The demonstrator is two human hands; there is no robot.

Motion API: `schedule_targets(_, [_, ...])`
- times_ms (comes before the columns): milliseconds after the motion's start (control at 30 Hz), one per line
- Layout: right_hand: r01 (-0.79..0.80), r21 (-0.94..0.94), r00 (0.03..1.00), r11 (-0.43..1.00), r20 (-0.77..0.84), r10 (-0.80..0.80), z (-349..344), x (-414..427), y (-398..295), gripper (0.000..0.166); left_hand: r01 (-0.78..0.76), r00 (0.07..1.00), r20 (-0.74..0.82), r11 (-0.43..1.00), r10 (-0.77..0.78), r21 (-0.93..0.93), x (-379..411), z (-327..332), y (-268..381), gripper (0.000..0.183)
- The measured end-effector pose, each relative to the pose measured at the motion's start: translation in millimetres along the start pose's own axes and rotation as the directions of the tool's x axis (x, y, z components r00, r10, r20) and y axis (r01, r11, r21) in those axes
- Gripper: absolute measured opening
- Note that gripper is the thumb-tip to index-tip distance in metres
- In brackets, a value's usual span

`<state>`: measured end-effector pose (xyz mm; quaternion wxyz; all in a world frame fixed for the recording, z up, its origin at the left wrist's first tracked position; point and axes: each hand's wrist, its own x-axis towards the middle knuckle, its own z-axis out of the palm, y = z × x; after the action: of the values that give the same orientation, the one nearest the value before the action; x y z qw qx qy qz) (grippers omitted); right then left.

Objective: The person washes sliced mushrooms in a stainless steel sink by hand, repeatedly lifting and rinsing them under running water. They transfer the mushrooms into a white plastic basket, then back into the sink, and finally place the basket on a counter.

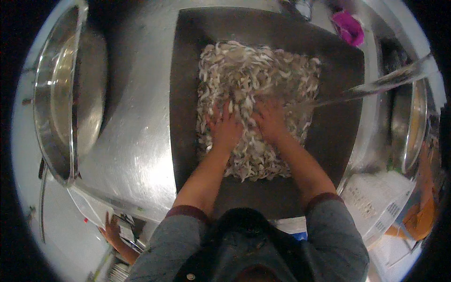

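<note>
Many pale, curled food pieces [243,70] cover the bottom of a deep metal sink [190,105]; their exact kind is unclear. My left hand [225,128] rests palm down on them, its spread fingertips partly sunk among the pieces. To its right, my right hand [269,118] also presses into the pieces, blurred, with its fingers apart. A stream of water [373,86] slants in from the right and lands beside my right hand. Neither hand has a clear grip on anything.
A large metal bowl [88,91] stands on the steel counter [141,141] at left. Another round metal vessel [410,127] and a white perforated basket [373,201] are at right. A magenta cloth-like item [348,28] lies behind. Other people's arms [118,236] show at both sides.
</note>
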<state>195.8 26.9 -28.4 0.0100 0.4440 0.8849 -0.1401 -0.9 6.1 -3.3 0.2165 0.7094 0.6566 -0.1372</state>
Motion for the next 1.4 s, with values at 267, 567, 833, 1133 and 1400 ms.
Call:
schedule_targets(267, [-0.51, -0.109, 0.859, 0.853, -0.107, 0.5, 8.3, -40.1, -52.2, 0.055, 0.411, 0.878, 0.128, 0.59, -0.461, -0.695, -27.6, 41.4, -1.4, 0.048])
schedule_targets(567, [-0.118, 0.16, 0.913, 0.98, -0.371, 0.171, -54.0, 157.4, -24.8, 0.04, -0.03, 0.977, 0.206, 0.993, 0.053, -0.112, -47.3, 29.0, -0.8, 0.037])
schedule_targets(833, [0.276, -0.226, 0.955, 0.934, -0.044, -0.293, -0.2, 117.6, -36.3, 0.047, -0.035, 0.678, -0.494, 0.647, -0.545, -0.762, 7.8, 7.0, -16.5, 0.043])
schedule_targets(1133, [-0.312, -0.169, 0.882, 0.935, 0.315, 0.351, -6.2, -28.2, -36.2, 0.047, 0.211, 0.946, -0.213, 0.962, -0.246, -0.175, -33.4, 39.1, 18.0, 0.04])
schedule_targets(1400, [-0.144, 0.09, 0.896, 0.985, -0.412, 0.169, -65.5, 127.3, 72.5, 0.053, -0.147, 0.738, -0.669, 0.946, -0.089, -0.288, 109.9, -61.2, 8.1, 0.045])
